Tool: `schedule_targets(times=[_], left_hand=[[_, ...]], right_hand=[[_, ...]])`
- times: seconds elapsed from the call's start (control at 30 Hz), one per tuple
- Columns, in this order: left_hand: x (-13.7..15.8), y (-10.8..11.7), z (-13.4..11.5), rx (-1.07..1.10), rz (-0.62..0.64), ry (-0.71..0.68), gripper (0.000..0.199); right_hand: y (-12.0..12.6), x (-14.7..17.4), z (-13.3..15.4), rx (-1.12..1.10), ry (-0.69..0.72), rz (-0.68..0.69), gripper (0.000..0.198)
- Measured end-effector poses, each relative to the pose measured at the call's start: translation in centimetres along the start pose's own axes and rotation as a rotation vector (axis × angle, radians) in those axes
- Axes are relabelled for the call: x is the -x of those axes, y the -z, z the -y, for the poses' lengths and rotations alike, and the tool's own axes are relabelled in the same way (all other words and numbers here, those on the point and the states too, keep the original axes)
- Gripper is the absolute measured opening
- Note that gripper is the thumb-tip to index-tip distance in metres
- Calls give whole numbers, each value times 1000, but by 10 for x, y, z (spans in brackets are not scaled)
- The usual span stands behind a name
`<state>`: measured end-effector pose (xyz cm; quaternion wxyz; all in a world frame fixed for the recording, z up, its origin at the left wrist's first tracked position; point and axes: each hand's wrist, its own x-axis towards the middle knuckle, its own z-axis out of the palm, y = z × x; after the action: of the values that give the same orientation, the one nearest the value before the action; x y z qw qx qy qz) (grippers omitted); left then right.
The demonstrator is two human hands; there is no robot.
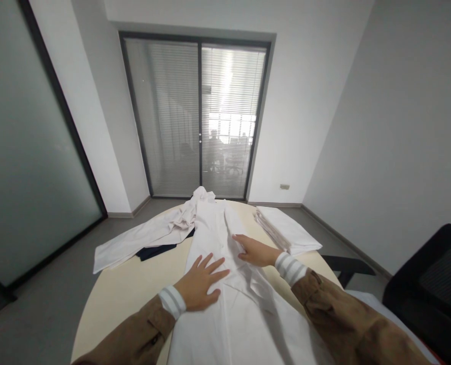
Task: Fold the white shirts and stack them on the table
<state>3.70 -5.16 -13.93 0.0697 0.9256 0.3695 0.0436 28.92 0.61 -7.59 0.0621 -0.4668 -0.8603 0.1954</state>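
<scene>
A white long-sleeved shirt (210,228) lies lengthwise on the round table, its collar end at the far edge. One sleeve (134,243) stretches out to the left, bunched near the shoulder. The right side is turned inward over the body, with loose creases by the hands. My left hand (200,284) rests flat on the middle of the shirt, fingers spread. On the inturned right side lies my right hand (257,250), its fingers stretched forward and the thumb apart from them. Neither hand grips anything that I can see.
Folded white cloth (288,230) lies on the table (134,299) at the right. Dark navy cloth (157,251) shows under the left sleeve. A black chair (434,279) stands at the right. Beyond the table is a glass partition with blinds (164,121).
</scene>
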Motion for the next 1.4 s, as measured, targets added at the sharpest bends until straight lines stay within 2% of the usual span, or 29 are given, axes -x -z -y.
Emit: schedule_targets(times=[0.27, 0.43, 0.53, 0.7, 0.93, 1.2, 1.3, 1.4], left_hand=[[0, -1, 1, 9, -22, -15, 70], [0, -4, 3, 3, -30, -12, 69], [0, -2, 2, 4, -11, -11, 69], [0, 2, 0, 10, 5, -10, 71], [0, 0, 1, 16, 1, 12, 72], [-1, -4, 6, 56, 0, 34, 79], [-1, -4, 7, 53, 3, 29, 80], [-1, -4, 7, 34, 9, 28, 79]], right_hand=[[-18, 0, 5, -137, -23, 75, 96], [-21, -3, 5, -209, -37, -34, 95], [-24, -4, 6, -235, -26, -18, 91], [-27, -1, 13, -255, -62, 99, 84], [-16, 5, 10, -450, -188, 292, 63], [-20, 15, 17, -778, -223, 706, 100], [-21, 17, 19, -803, -198, 792, 99], [-24, 16, 18, -752, -132, 816, 87]])
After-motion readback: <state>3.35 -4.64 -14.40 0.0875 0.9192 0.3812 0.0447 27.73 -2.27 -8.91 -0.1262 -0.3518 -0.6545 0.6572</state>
